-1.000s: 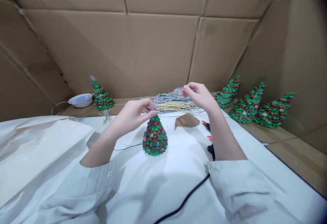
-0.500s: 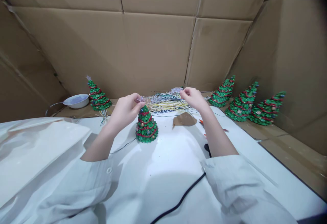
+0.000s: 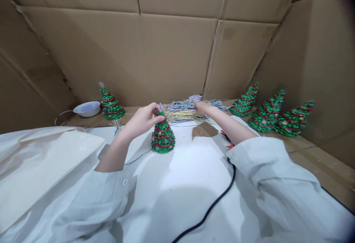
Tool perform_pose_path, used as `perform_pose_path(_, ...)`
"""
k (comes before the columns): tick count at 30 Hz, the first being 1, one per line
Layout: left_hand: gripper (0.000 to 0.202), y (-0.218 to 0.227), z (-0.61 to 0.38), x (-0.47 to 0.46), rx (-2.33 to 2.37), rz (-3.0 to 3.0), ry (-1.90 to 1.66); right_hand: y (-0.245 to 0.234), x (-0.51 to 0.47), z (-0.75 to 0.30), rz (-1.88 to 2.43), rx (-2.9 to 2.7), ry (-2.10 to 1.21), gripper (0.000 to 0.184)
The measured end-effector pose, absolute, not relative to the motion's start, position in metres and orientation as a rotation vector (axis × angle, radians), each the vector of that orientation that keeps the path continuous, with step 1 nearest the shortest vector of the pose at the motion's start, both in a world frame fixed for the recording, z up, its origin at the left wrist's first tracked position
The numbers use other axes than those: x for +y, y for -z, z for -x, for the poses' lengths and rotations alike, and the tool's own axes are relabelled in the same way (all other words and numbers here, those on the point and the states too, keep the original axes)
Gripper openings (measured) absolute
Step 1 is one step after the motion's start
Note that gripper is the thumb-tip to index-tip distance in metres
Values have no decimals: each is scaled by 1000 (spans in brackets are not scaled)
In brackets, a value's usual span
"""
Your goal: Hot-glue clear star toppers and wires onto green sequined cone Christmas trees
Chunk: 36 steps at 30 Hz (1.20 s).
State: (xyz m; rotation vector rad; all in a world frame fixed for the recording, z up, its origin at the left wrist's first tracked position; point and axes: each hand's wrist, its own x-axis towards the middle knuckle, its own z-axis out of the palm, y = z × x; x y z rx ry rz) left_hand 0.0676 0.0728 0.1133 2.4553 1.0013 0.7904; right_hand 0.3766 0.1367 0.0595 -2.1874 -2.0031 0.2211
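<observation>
A small green Christmas tree [image 3: 163,137] with red garland and little ornaments stands upright on the white table, a pale star [image 3: 160,107] at its tip. My left hand [image 3: 146,119] pinches the top of this tree just beneath the star. At the back, my right hand [image 3: 202,108] reaches in over a pile of thin wires [image 3: 184,115], white, yellow and dark. Its fingers are curled and point away, so whatever they grip is hidden. Right behind the pile lies a heap of pale, shiny pieces [image 3: 195,98].
Another starred tree [image 3: 111,104] stands back left beside a white bowl [image 3: 87,109]. Several trees [image 3: 266,113] line the right side. A brown scrap [image 3: 204,130], an orange-handled tool [image 3: 229,145] and a black cable [image 3: 206,213] lie near my right arm. Cardboard walls [image 3: 177,51] enclose the table.
My right hand has moved forward and down to the wire pile. My left hand stays at the treetop, its grip slightly lower, with the star more exposed. The view has shifted slightly.
</observation>
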Motion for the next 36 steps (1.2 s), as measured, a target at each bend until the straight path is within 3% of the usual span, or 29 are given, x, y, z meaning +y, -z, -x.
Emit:
perform_pose_path(4, 17, -112, -65, 79, 942, -2455, -751, -48, 150, -406, 2409, -1937, -154, 34)
perform_pose_path(12, 26, -115, -58, 85, 915, -2357, -633, -40, 162, -468, 2628, -1706, -107, 34)
perform_pose_path(28, 20, -122, -55, 76, 904, -2388, -598, -15, 181, -493, 2661, -1441, -128, 34)
perform_pose_path(36, 27, -117, -54, 83, 904, -2358, -579, -8, 188, -509, 2530, -1274, -259, 35)
